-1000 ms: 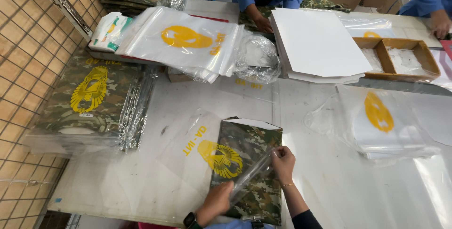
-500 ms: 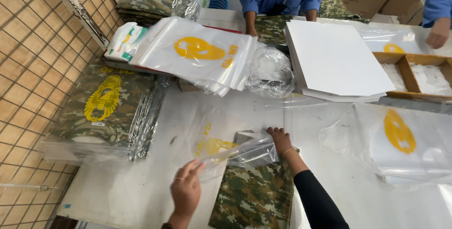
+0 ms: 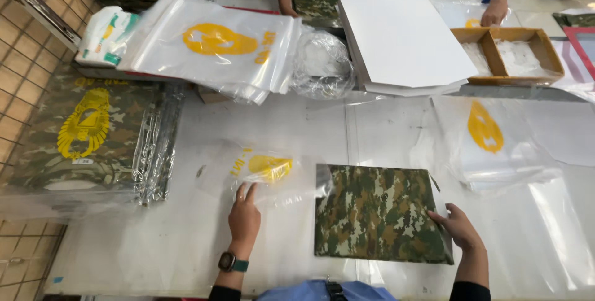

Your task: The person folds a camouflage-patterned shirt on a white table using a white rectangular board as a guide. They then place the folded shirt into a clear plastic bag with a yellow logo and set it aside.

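Head view looks straight down on a white table (image 3: 186, 257) covered with clear film. At the near edge lies a folded camouflage garment (image 3: 378, 213), flat and square, its left edge tucked just inside the mouth of a clear plastic bag (image 3: 263, 174) that carries a round yellow print. The left hand (image 3: 243, 217), with a dark watch at the wrist, lies flat with fingers spread on the bag, apparently to pin the slippery film down; it presses rather than grips. The right hand (image 3: 457, 226) rests on the garment's right edge, fingers curved over the corner, well placed to hold it square; whether it pinches the cloth I cannot tell.

To the left sits a stack of bagged camouflage garments (image 3: 93, 137), each glossy wrapper showing the same yellow emblem on top. Behind the bag, a fanned pile of empty printed bags (image 3: 217, 47) lies tilted, mouths toward the worker, handy to pull from. Beside it is a bundle of crumpled clear film (image 3: 322, 62), then a stack of white sheets (image 3: 403, 38). Farther right stands a shallow brown cardboard tray (image 3: 545, 53) with 2 compartments holding white material. Another loose yellow-printed bag (image 3: 486, 134) lies right of centre. Across the table, 2 other people in blue sleeves rest a hand each near the far edge (image 3: 496, 11).
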